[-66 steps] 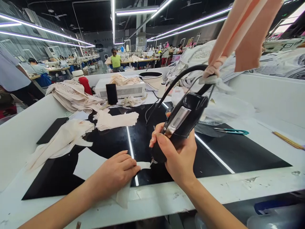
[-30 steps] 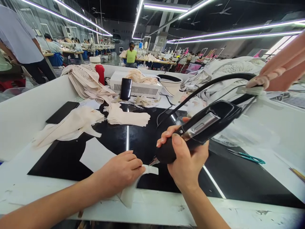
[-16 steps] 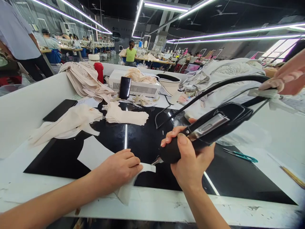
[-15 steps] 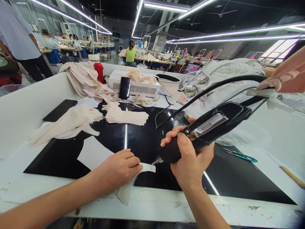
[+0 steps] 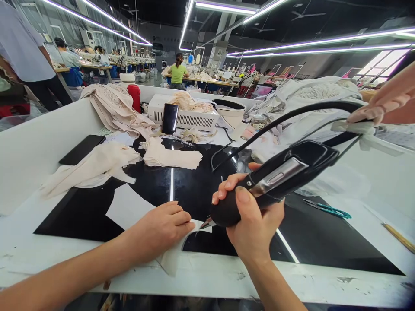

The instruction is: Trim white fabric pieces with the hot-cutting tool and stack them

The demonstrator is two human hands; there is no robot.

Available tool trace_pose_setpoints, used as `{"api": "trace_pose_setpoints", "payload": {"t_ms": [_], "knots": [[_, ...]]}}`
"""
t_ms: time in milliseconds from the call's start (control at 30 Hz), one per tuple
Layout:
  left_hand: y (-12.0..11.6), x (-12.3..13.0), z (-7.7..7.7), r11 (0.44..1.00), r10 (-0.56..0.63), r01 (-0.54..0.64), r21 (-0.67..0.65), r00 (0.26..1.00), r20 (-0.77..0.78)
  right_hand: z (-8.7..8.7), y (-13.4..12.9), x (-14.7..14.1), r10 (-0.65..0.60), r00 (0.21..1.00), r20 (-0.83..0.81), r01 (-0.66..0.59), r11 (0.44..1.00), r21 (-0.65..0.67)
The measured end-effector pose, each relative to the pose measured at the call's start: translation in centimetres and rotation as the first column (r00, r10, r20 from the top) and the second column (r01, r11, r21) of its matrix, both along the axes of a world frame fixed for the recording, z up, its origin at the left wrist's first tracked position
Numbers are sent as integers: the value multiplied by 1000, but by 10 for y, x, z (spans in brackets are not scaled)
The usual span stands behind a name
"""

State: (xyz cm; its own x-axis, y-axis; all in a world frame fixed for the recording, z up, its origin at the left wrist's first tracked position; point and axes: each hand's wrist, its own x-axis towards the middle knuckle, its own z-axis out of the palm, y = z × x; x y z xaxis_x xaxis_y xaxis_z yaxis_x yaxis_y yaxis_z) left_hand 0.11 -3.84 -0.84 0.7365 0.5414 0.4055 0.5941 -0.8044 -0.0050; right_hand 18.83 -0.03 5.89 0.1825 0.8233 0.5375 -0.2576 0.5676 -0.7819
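My right hand (image 5: 256,220) is wrapped around a black corded hand tool (image 5: 282,170), with a silver switch plate on its side. Its pointed metal tip (image 5: 206,223) touches or hovers just over the end of a pale fabric strip (image 5: 205,228); which one I cannot tell. My left hand (image 5: 162,231) is closed over the strip, its fingers curled together at the edge and the thumb hidden. Beneath the left wrist lies a white pattern-shaped piece (image 5: 128,207). More pale material (image 5: 170,261) hangs below the left hand toward the table's front edge.
Another person's hand (image 5: 385,103) is at the cable at upper right. A glossy black board (image 5: 145,185) covers the table. Around it lie cream fabric stacks (image 5: 171,159), teal-handled snips (image 5: 327,209), a wooden-handled tool (image 5: 398,237), a phone (image 5: 170,119) and a white vented box (image 5: 194,122).
The hand tool has shifted left and slightly down with my right hand, bringing its tip further along the strip toward my left fingers. My left hand is nearly still.
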Motion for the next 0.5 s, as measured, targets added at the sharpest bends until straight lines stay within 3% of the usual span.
{"api": "trace_pose_setpoints", "payload": {"t_ms": [500], "knots": [[-2,-2,4,1000,-7,7,9,1000,16,-1,-1,12,-48,999,-22,49,998,25]]}}
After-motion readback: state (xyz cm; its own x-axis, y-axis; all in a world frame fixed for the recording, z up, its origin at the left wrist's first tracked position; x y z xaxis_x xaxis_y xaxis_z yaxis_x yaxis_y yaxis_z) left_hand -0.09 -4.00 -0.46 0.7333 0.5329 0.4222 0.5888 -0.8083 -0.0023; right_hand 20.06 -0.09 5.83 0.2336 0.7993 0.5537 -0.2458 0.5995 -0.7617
